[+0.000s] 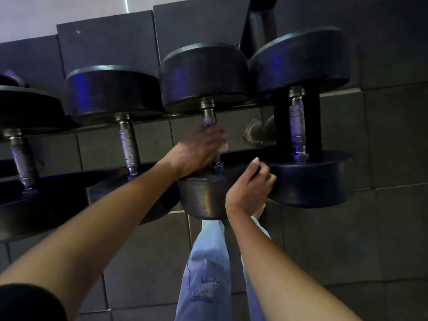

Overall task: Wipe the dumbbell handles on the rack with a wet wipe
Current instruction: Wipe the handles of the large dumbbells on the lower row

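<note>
Gripping a dumbbell handle (pixel 209 114), left hand (pixel 199 149) blurred, seemingly round a wet wipe (pixel 223 147), right hand (pixel 249 188) clasping the near weight (pixel 201 198).

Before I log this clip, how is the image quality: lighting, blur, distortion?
Head view: dim overall, with blue glints on the dumbbell heads; the left hand gripping the handle is motion-blurred, so the wipe barely shows; the right hand on that dumbbell's near head is sharp; the wide angle bends the wall tiles' lines.
</note>
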